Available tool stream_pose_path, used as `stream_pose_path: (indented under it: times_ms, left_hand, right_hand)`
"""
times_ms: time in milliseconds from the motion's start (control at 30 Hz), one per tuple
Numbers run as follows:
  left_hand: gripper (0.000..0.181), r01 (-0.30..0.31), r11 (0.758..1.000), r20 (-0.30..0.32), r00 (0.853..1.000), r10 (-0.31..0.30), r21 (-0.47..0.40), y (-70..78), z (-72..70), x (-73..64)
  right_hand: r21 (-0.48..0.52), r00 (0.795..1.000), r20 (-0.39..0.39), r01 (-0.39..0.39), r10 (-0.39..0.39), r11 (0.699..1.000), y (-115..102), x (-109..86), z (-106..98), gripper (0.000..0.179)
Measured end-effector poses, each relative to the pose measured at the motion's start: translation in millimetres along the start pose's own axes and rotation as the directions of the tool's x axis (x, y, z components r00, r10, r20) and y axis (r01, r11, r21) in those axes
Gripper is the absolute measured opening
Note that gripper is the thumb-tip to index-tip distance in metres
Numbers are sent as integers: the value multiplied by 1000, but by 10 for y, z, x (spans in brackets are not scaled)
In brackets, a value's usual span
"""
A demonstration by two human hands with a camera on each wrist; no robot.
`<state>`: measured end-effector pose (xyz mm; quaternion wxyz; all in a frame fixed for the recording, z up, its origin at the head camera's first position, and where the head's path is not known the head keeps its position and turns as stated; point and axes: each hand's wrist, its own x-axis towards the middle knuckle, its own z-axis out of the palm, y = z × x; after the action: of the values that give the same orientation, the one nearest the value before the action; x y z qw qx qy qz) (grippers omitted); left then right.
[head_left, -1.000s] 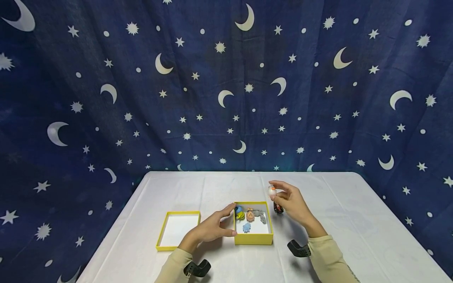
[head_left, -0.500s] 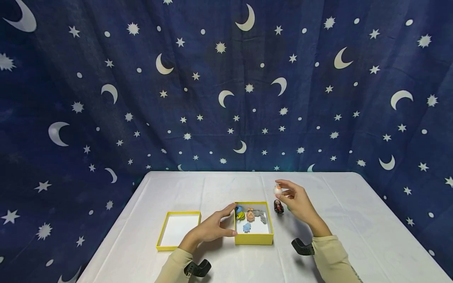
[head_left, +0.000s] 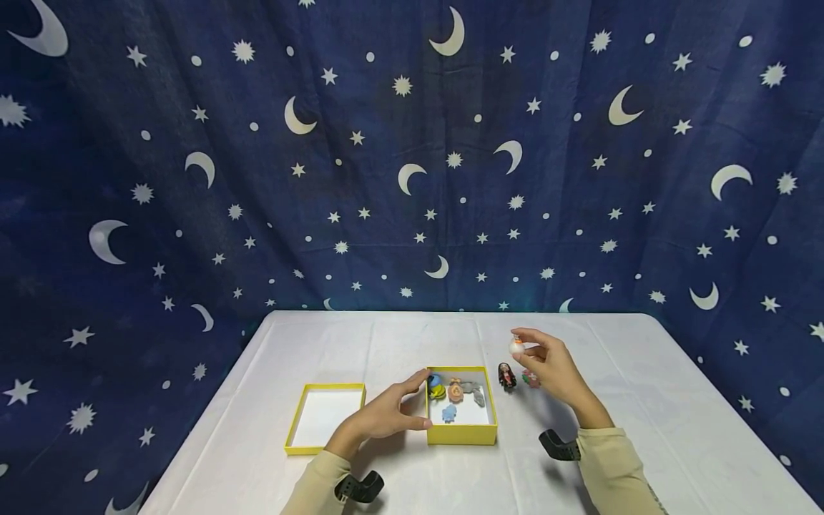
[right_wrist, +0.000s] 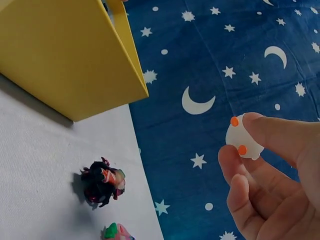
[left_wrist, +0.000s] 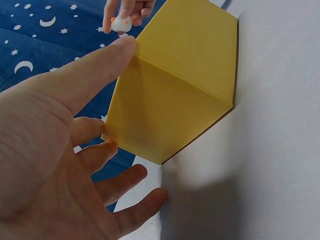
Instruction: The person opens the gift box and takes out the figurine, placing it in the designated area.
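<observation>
Right hand [head_left: 555, 366] pinches white figurine [head_left: 516, 347] with orange spots, thumb against fingers, held above table [head_left: 669, 436] near dark-haired doll [head_left: 506, 376] and pink-and-green figurine [head_left: 530, 379]. Light pinch, knuckles clear of both, seems best. Left hand [head_left: 385, 413], fingers loosely spread, touches left side of yellow box [head_left: 461, 435]; gentle contact should steady it. Lid [head_left: 302, 451] lies farther left. No brand, label or writing legible.

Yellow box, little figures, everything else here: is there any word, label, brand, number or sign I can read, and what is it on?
There are none that I can read.
Yellow box: outer sides in view look plain.
White figure: orange spots, no lettering on the side shown.
Starry backdrop: moons, stars and dots only.
Right sleeve: dark marks near its lower edge, too small to read.
</observation>
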<state>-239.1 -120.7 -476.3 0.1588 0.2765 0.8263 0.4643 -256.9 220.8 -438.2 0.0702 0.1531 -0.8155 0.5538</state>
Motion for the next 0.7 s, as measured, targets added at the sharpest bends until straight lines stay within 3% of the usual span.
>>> stream_pose_path:
  times_ms: [400,700]
  left_hand:
    - [89,4,1000,-1,1000,-4,15,-23,8,8]
    - [89,8,1000,4,1000,-8,10,-27,14,13]
  right_hand:
    - [-186,994,-79,64,-79,980,97,5,-111,43]
    - [-219,993,-97,38,-61,975,198,-5,-192,42]
